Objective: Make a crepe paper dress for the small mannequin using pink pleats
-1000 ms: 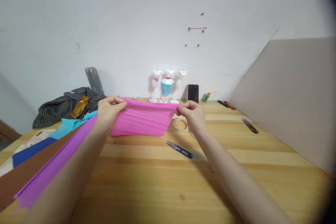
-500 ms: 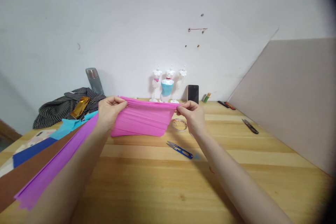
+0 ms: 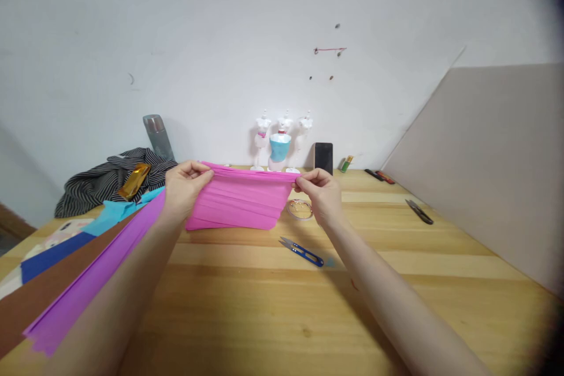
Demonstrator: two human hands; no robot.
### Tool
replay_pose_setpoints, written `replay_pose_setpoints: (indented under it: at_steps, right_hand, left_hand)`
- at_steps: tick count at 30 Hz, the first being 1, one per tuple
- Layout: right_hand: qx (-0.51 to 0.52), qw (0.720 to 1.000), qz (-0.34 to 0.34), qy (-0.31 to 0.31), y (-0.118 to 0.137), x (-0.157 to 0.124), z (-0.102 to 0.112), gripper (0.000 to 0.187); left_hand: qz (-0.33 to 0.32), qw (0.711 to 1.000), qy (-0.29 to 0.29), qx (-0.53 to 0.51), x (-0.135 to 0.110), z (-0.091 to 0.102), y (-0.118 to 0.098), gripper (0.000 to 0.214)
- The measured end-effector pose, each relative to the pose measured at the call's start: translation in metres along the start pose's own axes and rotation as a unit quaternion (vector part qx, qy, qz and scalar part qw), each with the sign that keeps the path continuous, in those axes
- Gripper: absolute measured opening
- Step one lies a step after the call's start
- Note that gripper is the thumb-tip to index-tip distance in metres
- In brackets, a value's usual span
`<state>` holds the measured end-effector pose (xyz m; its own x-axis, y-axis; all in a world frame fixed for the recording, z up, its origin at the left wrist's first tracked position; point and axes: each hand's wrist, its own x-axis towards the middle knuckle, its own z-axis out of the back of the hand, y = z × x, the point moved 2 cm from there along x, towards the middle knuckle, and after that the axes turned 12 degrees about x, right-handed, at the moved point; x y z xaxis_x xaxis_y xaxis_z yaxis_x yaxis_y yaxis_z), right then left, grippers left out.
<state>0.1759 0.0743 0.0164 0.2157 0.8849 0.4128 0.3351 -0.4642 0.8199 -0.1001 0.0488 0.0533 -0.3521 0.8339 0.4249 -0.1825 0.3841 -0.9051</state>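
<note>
a pleated pink paper [image 3: 240,202] is being held up over the middle of the worktop [image 3: 273,299], its top edge being pinched at the left end by the left hand [image 3: 183,185] and at the right end by the right hand [image 3: 321,192]. just right of it a wire ring [image 3: 299,209] is lying, and blue snips [image 3: 302,251] are lying nearer. three small mannequins [image 3: 281,142] are standing at the far edge.

A wooden desk [image 3: 264,317] is carrying blue snips [image 3: 302,251] near its middle, a tape ring [image 3: 300,209] lying just beyond, black snips [image 3: 419,211] lying right, coloured paper sheets [image 3: 39,294] spreading left, striped cloth [image 3: 101,179] bunching far left.
</note>
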Motion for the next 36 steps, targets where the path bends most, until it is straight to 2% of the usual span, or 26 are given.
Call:
replay_pose_setpoints:
  at_steps: [4, 8, 12, 16, 19, 26, 30, 36]
  right_hand:
    - [0.015, 1.000, 0.018, 0.000, -0.001, -0.001, -0.001, 0.022]
    - [-0.005, 0.998, 0.051, 0.023, -0.003, -0.001, -0.001, 0.017]
    - [-0.027, 0.997, 0.066, 0.040, -0.006, 0.000, 0.003, 0.011]
    - [-0.046, 0.995, 0.075, 0.038, -0.009, 0.002, 0.005, 0.014]
    - [-0.071, 0.991, 0.104, 0.039, -0.009, 0.002, 0.005, 0.012]
    - [-0.202, 0.958, 0.194, 0.055, -0.005, -0.002, 0.007, 0.009]
    - [-0.261, 0.941, 0.206, 0.057, -0.003, -0.002, 0.007, 0.009]
    - [-0.291, 0.928, 0.220, 0.073, 0.002, -0.002, 0.005, 0.010]
  left_hand:
    - [-0.004, 1.000, 0.008, -0.009, 0.002, 0.001, 0.005, 0.016]
    - [-0.026, 0.999, 0.011, 0.046, 0.004, 0.004, 0.011, 0.016]
    - [-0.097, 0.988, 0.014, 0.117, 0.006, 0.006, 0.009, 0.012]
    - [-0.182, 0.960, 0.021, 0.210, 0.006, 0.007, 0.002, 0.012]
    - [-0.218, 0.946, 0.031, 0.239, 0.006, 0.007, 0.001, 0.014]
    - [-0.271, 0.915, 0.021, 0.298, 0.005, 0.007, 0.002, 0.016]
    - [-0.279, 0.902, 0.020, 0.330, 0.003, 0.007, 0.000, 0.017]
    - [-0.296, 0.886, 0.022, 0.356, 0.001, 0.006, -0.004, 0.018]
